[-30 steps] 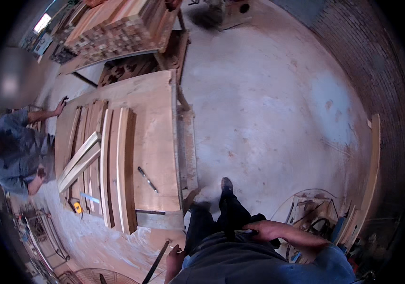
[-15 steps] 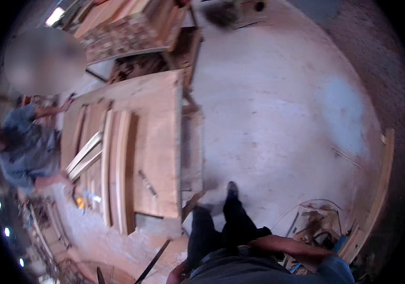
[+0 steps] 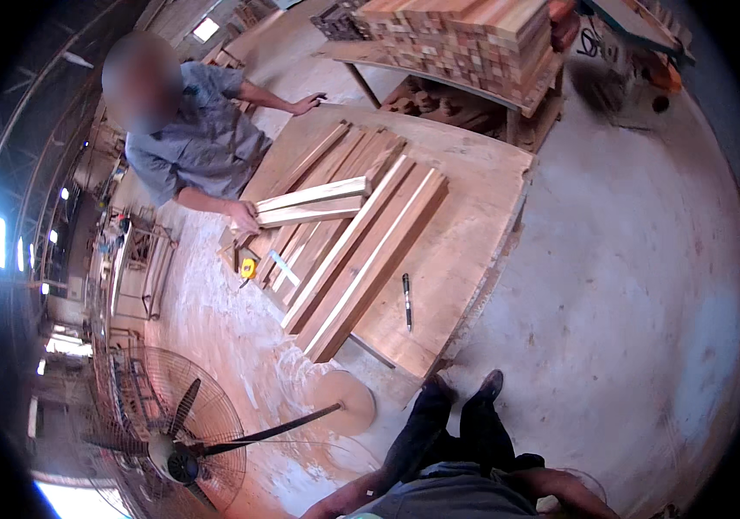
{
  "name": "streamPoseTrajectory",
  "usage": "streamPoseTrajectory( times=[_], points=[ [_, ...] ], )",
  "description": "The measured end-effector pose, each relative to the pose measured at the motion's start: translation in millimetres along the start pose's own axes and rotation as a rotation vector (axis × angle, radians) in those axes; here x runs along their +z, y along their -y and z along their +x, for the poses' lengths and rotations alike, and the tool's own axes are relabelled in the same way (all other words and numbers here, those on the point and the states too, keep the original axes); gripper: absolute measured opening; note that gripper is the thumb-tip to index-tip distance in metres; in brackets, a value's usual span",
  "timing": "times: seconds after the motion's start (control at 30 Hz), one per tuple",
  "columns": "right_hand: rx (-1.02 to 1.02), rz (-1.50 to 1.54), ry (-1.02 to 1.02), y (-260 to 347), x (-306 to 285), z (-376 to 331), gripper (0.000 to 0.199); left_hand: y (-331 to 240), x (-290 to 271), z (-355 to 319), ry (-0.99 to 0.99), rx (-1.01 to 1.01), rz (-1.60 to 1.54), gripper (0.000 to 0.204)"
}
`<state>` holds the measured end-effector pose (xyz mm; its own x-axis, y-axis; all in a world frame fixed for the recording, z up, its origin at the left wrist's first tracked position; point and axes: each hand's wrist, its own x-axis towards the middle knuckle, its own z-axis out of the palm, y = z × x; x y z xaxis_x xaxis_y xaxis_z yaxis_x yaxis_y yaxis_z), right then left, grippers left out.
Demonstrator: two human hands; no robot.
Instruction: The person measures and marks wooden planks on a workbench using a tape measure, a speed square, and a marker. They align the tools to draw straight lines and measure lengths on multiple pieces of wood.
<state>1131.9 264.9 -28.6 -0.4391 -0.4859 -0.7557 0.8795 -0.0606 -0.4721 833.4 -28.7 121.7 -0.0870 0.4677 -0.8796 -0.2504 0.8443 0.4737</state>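
Only my forearms show at the lower edge, the left forearm (image 3: pixel 344 500) and the right forearm (image 3: pixel 564 486); both hands are hidden below the frame. My legs and dark shoes (image 3: pixel 461 406) stand at the near corner of a large plywood workbench (image 3: pixel 482 216). Several long planks (image 3: pixel 361 259) lie side by side on it. A dark pen-like tool (image 3: pixel 406 301) lies on the bare bench beside them. Across the bench a person in a grey shirt (image 3: pixel 201 143) grips two pale planks (image 3: pixel 314 203) with one hand (image 3: pixel 240 216) and rests the other hand (image 3: pixel 308 104) on the far edge.
A yellow tape measure (image 3: pixel 248 269) sits by the planks' left ends. A round wooden disc (image 3: pixel 344 402) and a big floor fan (image 3: pixel 180 432) stand at lower left. A tall stack of cut timber (image 3: pixel 474 35) stands on a rack behind the bench. Concrete floor (image 3: pixel 629 259) spreads to the right.
The view has swung round and closer to the bench corner. The other person now appears at upper left holding two planks, and the fan has come into view.
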Motion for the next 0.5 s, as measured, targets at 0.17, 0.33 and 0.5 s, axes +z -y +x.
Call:
streamPoseTrajectory(
  times=[0.17, 0.33, 0.5],
  points=[
    [0.073, -0.401, 0.016, 38.5, -1.4, 3.6, 0.05, 7.4, -6.3, -5.5, 0.021, 0.098, -0.037, 0.071],
    [-0.084, -0.385, -0.06, 35.7, 10.0, -1.1, 0.058, 59.3, -10.9, 2.8, -0.015, 0.268, -0.142, 0.076],
    [-0.31, -0.033, -0.115, 65.6, 43.4, -26.3, 0.067, 110.5, -22.0, 17.9, -0.041, 0.159, -0.093, 0.081]
  ],
)
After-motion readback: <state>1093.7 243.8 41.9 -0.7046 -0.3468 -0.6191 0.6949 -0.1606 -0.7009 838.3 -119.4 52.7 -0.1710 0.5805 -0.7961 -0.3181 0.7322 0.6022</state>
